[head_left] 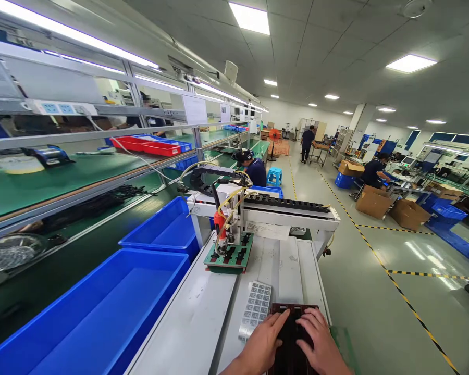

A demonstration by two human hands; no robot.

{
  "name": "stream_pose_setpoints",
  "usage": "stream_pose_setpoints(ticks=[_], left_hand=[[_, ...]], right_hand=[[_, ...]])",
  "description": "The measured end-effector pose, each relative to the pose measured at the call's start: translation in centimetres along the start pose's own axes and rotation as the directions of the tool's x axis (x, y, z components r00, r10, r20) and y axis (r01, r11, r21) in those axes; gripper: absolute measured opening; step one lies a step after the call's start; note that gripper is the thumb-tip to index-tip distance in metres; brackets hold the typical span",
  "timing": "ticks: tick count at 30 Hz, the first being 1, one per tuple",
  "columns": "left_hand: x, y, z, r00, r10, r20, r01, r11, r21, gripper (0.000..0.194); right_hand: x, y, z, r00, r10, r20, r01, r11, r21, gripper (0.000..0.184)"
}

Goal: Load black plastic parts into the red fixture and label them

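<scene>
A dark reddish-brown rectangular fixture plate lies on the near end of a white machine bed, and both my hands are on it. My left hand rests over its left side, index finger stretched forward and thumb apart. My right hand lies over its right side with fingers spread and slightly bent. Whether small parts sit under my fingertips I cannot tell. Just left of the plate is a strip of silvery labels with grey square prints. Farther along the bed, a green fixture board with dark parts sits under the red screwdriver head.
The machine's gantry spans the bed. Two blue bins stand along its left side, beside a green workbench with red trays. Ahead, a seated person works. Yellow-black tape marks the floor at right.
</scene>
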State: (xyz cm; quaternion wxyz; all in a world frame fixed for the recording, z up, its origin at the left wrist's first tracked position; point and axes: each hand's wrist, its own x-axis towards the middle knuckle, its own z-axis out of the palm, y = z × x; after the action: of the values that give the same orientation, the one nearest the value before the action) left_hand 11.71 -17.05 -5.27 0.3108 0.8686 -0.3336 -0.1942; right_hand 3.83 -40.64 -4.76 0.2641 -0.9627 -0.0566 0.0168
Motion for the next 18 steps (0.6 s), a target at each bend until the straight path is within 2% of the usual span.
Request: stream_pose_setpoints(ticks=[3,6,8,10,12,15,17,18], left_hand=[[1.3,0.0,0.8,0.994,-0.050,-0.097,0.051,0.999,0.005,0.082],[2.3,-0.7,1.5,0.994,-0.055,-0.097,0.057,0.998,0.023,0.071],[2.6,-1.4,1.6,0.995,-0.023,-0.099,0.027,0.999,0.030,0.054],[2.9,-2.2,1.5,0.987,-0.016,-0.157,0.022,0.999,0.037,0.032],[3.1,-2.8,1.1,0.979,-0.046,-0.199,0.057,0.997,0.048,0.023],[3.0,-3.2,0.4,0.978,-0.110,-0.177,0.121,0.991,0.054,0.025],[1.8,-3.8,0.2,0.981,-0.116,-0.158,0.122,0.992,0.028,0.039],[0.9,-4.5,0.3,0.986,-0.032,-0.161,0.029,0.999,-0.017,0.045]], right_hand=[[1.1,0.8,0.0,0.996,0.024,-0.087,-0.031,0.996,-0.083,0.042],[2.0,2.0,0.9,0.998,0.021,-0.065,-0.031,0.989,-0.142,0.043],[2.5,2.7,2.1,0.997,0.033,-0.069,-0.045,0.982,-0.182,0.043],[3.3,3.1,3.3,0.990,0.075,-0.123,-0.102,0.968,-0.227,0.042],[4.2,3.3,4.0,0.977,0.116,-0.178,-0.161,0.952,-0.261,0.040],[5.1,3.4,4.2,0.974,0.122,-0.189,-0.172,0.945,-0.277,0.040],[5.1,3.4,4.0,0.982,0.086,-0.171,-0.126,0.963,-0.239,0.029],[5.3,3.4,4.0,0.987,0.056,-0.148,-0.085,0.976,-0.201,0.021]])
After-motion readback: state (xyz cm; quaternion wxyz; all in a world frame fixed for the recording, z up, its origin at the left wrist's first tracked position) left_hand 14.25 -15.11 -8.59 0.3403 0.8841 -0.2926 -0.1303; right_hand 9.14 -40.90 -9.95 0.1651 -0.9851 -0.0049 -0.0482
